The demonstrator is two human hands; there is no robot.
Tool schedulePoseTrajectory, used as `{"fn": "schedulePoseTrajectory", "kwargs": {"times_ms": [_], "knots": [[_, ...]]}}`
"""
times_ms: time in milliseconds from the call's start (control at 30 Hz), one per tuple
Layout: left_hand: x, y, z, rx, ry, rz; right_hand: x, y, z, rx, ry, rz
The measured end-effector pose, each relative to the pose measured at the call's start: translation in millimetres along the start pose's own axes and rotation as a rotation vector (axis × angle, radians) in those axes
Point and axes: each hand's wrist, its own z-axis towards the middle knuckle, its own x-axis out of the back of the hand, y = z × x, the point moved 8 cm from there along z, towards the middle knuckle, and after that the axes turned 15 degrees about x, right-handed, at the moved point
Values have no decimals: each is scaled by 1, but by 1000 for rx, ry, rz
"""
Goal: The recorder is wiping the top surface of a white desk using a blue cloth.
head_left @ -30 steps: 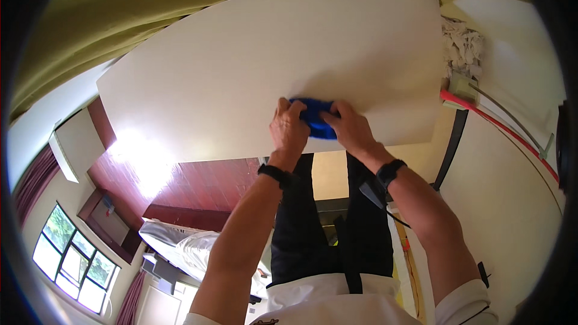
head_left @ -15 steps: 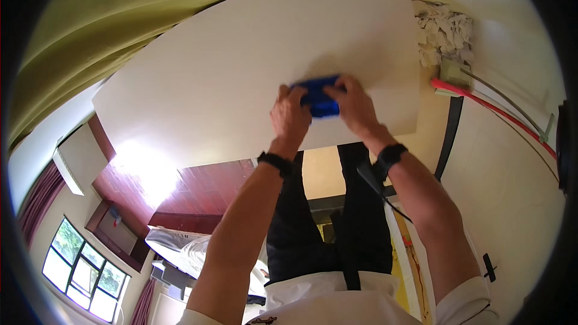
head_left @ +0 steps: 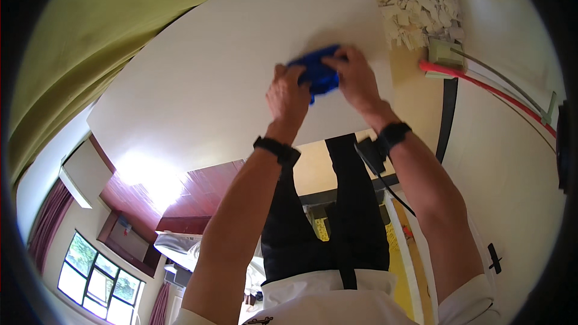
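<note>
One white shirt (head_left: 337,308) and one pair of black trousers (head_left: 361,235) are closest, along the lower edge. Two bare forearms reach up from there, each with one black band: the left band (head_left: 277,150) and the right band (head_left: 395,136). Just beside the right band is one black box (head_left: 370,155) with a single thin cable running down from it.

Two hands are on one blue cloth (head_left: 317,71). The left hand (head_left: 288,96) grips its left side and the right hand (head_left: 356,78) its right side, fingers bent on it; the hands are apart, with cloth showing between them. The cloth is bunched and tilted, its right end farther up, over one white table (head_left: 205,78), near the table's right edge. How firmly it presses on the surface cannot be told.

Beyond the right edge are one red strip (head_left: 490,88), one pale fixture (head_left: 444,55) at its upper end, and one patch of whitish flakes (head_left: 415,15), too many to count. One black fitting (head_left: 495,258) is on the pale surface at the lower right. One olive drape (head_left: 96,30) borders the table's far side.

Farther off at the left are a reddish floor (head_left: 208,186) with one bright glare, two purple curtains, one higher (head_left: 50,219) and one lower (head_left: 159,307), and one window (head_left: 100,278) with dark bars.
</note>
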Motion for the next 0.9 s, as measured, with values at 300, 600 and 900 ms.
{"fn": "schedulePoseTrajectory", "kwargs": {"times_ms": [300,600,900], "knots": [[-52,7,-58,16,-121,21,14,19,-92,-109,-76,172],[-70,83,-13,-84,-16,22,55,78,-48,-150,145,54],[-81,100,-17,-26,-88,57,73,100,-57,-101,93,65]]}}
